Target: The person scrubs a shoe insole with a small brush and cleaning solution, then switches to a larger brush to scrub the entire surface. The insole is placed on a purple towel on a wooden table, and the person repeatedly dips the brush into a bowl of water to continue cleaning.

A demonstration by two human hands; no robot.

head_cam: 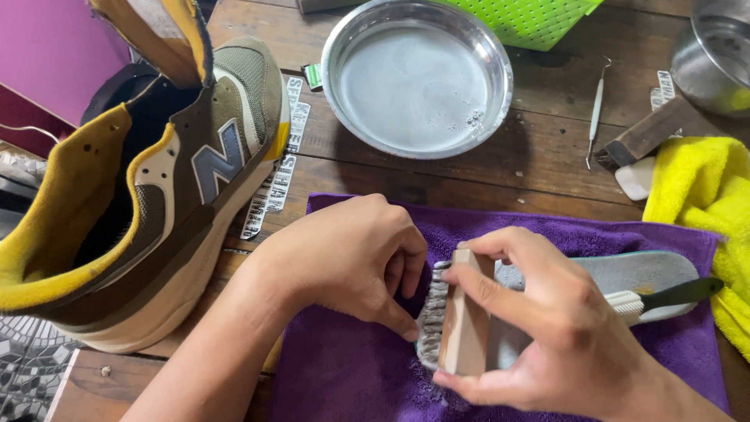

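While you look down at the purple towel (351, 375), take it as the landmark for every place below.

Right hand: your right hand (547, 328) is over the towel's middle, fingers and thumb closed around the wooden block of a brush (457, 316), which is tipped on its side so the bristles face left.

Left hand: your left hand (344, 262) sits on the towel's left half, fingers curled under, with the thumb tip touching the brush bristles. You cannot tell whether anything lies inside the curled fingers.

Insole: a grey insole (633, 277) lies flat on the towel, running from under your hands to its right end.

Small brush: a white brush with a black handle (664, 297) rests on the insole, its handle pointing past the towel's right edge.

Shoe: an olive and brown sneaker with a yellow lining (148, 195) stands on its side left of the towel, its opening toward you.

Bowl: a metal bowl holding soapy water (418, 78) sits on the wooden table (539, 156) beyond the towel.

Pick: a thin metal pick (595, 109) lies beyond the towel's right half.

Cloth: a yellow cloth (703, 211) lies bunched against the towel's right edge.

Basket: a green plastic basket (531, 19) stands beyond the bowl.
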